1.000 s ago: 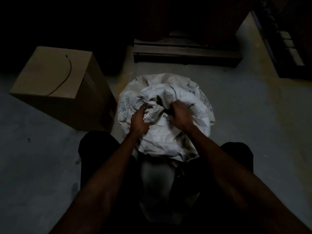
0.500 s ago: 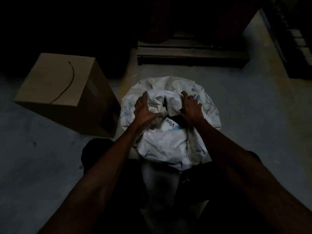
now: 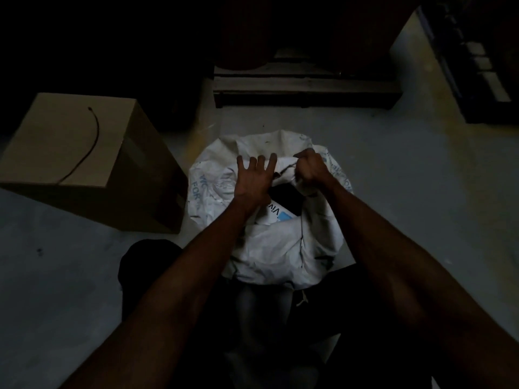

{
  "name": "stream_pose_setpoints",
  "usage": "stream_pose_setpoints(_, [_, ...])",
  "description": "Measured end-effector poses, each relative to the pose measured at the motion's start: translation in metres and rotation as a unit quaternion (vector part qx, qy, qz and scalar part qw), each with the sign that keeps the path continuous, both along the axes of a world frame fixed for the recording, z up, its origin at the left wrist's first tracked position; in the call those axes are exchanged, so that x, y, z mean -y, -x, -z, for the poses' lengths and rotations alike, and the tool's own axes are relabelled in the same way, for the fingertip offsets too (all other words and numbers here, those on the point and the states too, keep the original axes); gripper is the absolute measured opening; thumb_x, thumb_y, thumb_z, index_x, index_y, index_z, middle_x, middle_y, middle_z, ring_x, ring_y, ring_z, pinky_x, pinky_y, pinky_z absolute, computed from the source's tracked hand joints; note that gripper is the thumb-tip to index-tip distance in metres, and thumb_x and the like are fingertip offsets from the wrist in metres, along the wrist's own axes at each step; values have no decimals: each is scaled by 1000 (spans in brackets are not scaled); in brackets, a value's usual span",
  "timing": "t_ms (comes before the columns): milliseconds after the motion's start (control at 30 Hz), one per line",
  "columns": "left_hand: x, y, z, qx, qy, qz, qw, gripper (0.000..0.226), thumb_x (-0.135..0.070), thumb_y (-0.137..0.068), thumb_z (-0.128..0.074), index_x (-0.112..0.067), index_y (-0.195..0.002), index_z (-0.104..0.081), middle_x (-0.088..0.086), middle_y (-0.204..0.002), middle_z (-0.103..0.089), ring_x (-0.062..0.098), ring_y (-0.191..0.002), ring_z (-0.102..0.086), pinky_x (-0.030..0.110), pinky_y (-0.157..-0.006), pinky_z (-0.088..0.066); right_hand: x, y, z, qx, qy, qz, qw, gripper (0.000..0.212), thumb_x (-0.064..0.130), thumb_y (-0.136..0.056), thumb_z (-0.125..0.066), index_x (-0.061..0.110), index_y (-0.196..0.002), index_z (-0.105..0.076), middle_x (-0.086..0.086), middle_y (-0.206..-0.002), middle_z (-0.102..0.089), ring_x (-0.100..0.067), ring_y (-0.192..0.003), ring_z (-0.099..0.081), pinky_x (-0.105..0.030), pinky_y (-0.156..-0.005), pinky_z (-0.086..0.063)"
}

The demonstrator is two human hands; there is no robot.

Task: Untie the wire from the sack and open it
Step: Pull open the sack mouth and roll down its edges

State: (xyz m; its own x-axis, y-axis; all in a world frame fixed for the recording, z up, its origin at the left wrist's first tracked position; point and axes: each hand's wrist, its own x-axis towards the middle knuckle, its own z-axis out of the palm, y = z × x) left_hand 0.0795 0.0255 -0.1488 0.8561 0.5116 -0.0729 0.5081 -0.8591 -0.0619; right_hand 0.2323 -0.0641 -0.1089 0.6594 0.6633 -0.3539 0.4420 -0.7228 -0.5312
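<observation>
Sack (image 3: 280,248) at frame centre on floor, mouth partly parted, dark gap with packet inside showing. Wire (image 3: 92,141) lies on cardboard box (image 3: 70,153), upper left, so untying looks done. Right hand (image 3: 310,169) fisted on bunched mouth fabric; left hand (image 3: 254,178) fingers spread, flat on sack top. Risks: 1-sided pull tips sack; crumpled fabric slips from fist, mouth folds shut; dim light hides snags.

A tall brown cardboard box (image 3: 84,161) stands on the pale grey concrete floor (image 3: 421,192) at the left. A dark wooden pallet (image 3: 306,85) lies farther back in the middle, with dark rounded shapes standing on it, too dim to identify. At the far right stands a dark slatted rack (image 3: 477,66), partly lost in shadow.
</observation>
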Motion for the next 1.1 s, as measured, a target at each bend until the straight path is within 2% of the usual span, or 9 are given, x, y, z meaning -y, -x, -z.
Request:
stream_pose_setpoints(100, [-4,-8,-8,-5,51,-14,999,110,-39,-59,-83,-12,-149,-25,15,-122,-60,33,-108,-59,47,-98,-39,-5,0,-4,18,-2,-83,996,41,12,-88,-33,-12,-107,-61,-32,-107,-61,-44,-103,-59,-44,-82,-47])
stream_pose_setpoints(200, [-20,-11,-11,-13,95,-11,995,84,-41,-72,-72,-13,-142,-36,13,-115,-66,34,-106,-63,43,-94,-40,-5,-8,12,-106,-32,-90,990,29,15,-67,-48,-1,-84,-65,-28,-82,-65,-42,-82,-66,-41,-65,-52])
stream_pose_setpoints(333, [-46,-6,-8,10,200,-70,977,59,-61,-67,-68,-25,-114,-63,7,-115,-69,31,-108,-65,38,-90,-49,20,17,29,20,-26,0,999,71,52,-57,-60,32,-123,-46,-6,-123,-56,-32,-120,-49,-56,-103,-37])
stream_pose_setpoints(433, [-53,-6,-15,-80,270,-89,955,61,-50,-57,-70,-23,-111,-64,7,-116,-68,29,-101,-66,30,-74,-48,41,45,46,105,21,-20,994,104,61,-49,-69,31,-141,-29,-10,-136,-44,-39,-128,-38,-65,-105,-31])
stream_pose_setpoints(567, [-65,-8,-28,-149,339,-68,927,41,-35,-54,-72,-21,-92,-66,10,-108,-71,22,-80,-63,26,-62,-45,38,43,47,148,67,-25,986,83,55,-55,-72,16,-125,-51,-11,-120,-60,-36,-113,-58,-52,-100,-43])
stream_pose_setpoints(633, [-68,-6,-28,-152,320,-55,934,62,-38,-54,-84,-19,-111,-65,9,-118,-68,24,-94,-64,30,-75,-50,31,30,42,131,44,-28,990,71,63,-55,-60,16,-108,-63,-11,-109,-67,-34,-104,-64,-43,-90,-51])
stream_pose_setpoints(767, [-45,-7,-29,-47,139,15,989,126,-65,-46,-80,-26,-152,-24,14,-142,-42,38,-130,-42,58,-107,-31,17,4,37,70,-6,7,998,49,48,-70,-67,7,-97,-71,-19,-98,-71,-37,-97,-68,-38,-79,-53])
stream_pose_setpoints(967, [12,-44,-16,84,-4,120,989,98,-43,-67,-71,-14,-153,-31,16,-133,-51,34,-122,-50,51,-101,-36,-8,-28,15,-114,50,-10,992,45,25,-97,-49,-1,-134,-50,-28,-126,-58,-40,-115,-58,-40,-99,-46])
stream_pose_setpoints(1100, [6,-70,-24,23,-7,61,998,77,-50,-73,-70,-10,-136,-51,13,-115,-64,33,-103,-61,44,-86,-47,2,-41,-3,-167,103,1,981,34,26,-75,-64,12,-106,-62,-15,-103,-66,-35,-103,-65,-39,-86,-50])
